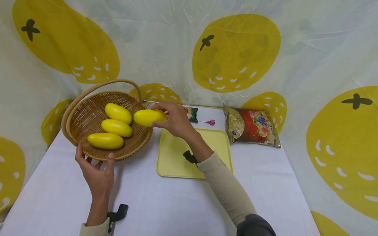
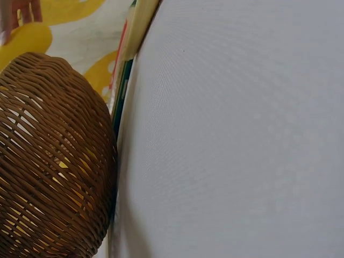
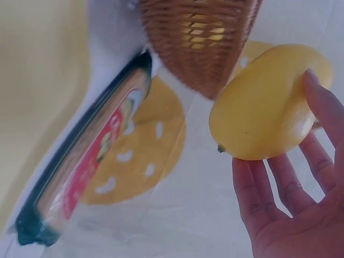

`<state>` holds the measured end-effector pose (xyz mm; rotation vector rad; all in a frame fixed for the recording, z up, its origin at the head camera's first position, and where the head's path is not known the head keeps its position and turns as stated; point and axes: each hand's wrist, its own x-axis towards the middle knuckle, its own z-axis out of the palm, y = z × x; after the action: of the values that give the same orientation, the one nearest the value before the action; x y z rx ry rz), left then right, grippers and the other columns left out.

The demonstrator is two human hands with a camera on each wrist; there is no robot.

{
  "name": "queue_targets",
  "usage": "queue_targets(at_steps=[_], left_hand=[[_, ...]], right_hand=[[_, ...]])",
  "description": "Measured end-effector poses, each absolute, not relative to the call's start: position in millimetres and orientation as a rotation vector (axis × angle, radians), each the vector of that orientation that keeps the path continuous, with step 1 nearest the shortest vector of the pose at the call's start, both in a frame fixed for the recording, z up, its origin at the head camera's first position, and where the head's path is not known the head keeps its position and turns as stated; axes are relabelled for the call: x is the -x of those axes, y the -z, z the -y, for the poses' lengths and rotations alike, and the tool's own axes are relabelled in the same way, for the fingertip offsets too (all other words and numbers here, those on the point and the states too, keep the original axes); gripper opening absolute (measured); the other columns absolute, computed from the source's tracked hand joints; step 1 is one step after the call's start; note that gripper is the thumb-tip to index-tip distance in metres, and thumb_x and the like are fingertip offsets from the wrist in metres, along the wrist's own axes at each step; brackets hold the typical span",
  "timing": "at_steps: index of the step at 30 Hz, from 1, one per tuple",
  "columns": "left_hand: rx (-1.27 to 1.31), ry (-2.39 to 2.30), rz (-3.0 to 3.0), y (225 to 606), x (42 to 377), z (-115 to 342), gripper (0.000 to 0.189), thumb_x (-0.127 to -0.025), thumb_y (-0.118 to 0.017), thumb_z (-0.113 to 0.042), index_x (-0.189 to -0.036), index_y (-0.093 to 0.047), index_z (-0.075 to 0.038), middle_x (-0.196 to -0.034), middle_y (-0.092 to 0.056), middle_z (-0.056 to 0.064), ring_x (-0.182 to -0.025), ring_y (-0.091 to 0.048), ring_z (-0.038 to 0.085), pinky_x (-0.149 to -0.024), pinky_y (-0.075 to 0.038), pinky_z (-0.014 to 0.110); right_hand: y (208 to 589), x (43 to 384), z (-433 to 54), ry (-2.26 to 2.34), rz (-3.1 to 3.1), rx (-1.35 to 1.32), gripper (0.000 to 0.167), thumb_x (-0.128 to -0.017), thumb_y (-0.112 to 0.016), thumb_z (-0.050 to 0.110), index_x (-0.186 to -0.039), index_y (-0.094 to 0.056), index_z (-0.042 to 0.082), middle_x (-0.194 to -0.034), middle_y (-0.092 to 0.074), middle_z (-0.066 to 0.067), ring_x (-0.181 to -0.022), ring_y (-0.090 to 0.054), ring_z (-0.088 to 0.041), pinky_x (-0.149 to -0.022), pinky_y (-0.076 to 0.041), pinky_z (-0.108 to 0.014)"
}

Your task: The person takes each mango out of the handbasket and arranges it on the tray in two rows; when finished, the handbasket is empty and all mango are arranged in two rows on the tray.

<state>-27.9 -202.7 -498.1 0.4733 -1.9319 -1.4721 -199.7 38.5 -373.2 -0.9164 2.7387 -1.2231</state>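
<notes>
My right hand (image 1: 178,120) pinches a yellow mango (image 1: 147,117) between thumb and fingers, at the right rim of a wicker basket (image 1: 138,139). In the right wrist view, the thumb lies on one side of this mango (image 3: 263,107) and the fingers on the other; a small green stem spot shows. With my left hand (image 1: 99,178) I grip the basket's near rim, tilting its opening toward me. Three more mangoes (image 1: 116,128) lie inside. The left wrist view shows the basket's woven outside (image 2: 54,161); the left fingers are out of that view.
A pale yellow tray (image 1: 180,160) lies right of the basket. Behind it are a long green-and-red packet (image 1: 193,114) and a pink lollipop (image 1: 211,122). A red-and-gold bag (image 1: 255,126) lies at the back right. A fruit-print curtain (image 1: 165,49) stands behind the white table (image 1: 141,203).
</notes>
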Motion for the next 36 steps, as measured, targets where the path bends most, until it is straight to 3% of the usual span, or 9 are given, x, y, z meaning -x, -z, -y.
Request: queue_targets(at_steps=[12,28,36], left_hand=[[-0.503,1.435,1.974,498.4,27.4,204.9,0.097,-0.091,-0.075,-0.011,-0.168,-0.019,-0.027,-0.172,-0.026,0.000,-0.145,-0.043,0.029,-0.104,-0.054,0.027],[-0.505,1.434,1.975,499.8,27.8,203.1,0.096,-0.092,-0.074,-0.011,-0.168,-0.019,-0.027,-0.171,-0.027,0.001,-0.143,-0.044,0.028,-0.098,-0.052,0.020],[-0.516,1.444,1.973,500.7,29.5,202.5,0.096,-0.091,-0.075,-0.014,-0.168,-0.019,-0.027,-0.171,-0.026,0.000,-0.145,-0.043,0.029,-0.100,-0.052,0.024]], right_hand=[[414.5,211.6,-82.3,1.212,-2.784,0.666,0.047,-0.082,-0.093,0.028,-0.125,-0.078,0.018,-0.126,-0.074,-0.001,-0.111,-0.068,-0.023,-0.097,-0.059,-0.039],[450.3,217.6,-102.1,0.902,-2.750,0.562,0.047,-0.082,-0.092,0.039,-0.123,-0.079,0.021,-0.120,-0.078,-0.001,-0.101,-0.072,-0.022,-0.092,-0.056,-0.039],[452.0,220.6,-98.5,0.849,-2.785,0.528,0.050,-0.083,-0.090,0.042,-0.126,-0.077,0.019,-0.122,-0.078,-0.002,-0.111,-0.069,-0.023,-0.098,-0.055,-0.043]])
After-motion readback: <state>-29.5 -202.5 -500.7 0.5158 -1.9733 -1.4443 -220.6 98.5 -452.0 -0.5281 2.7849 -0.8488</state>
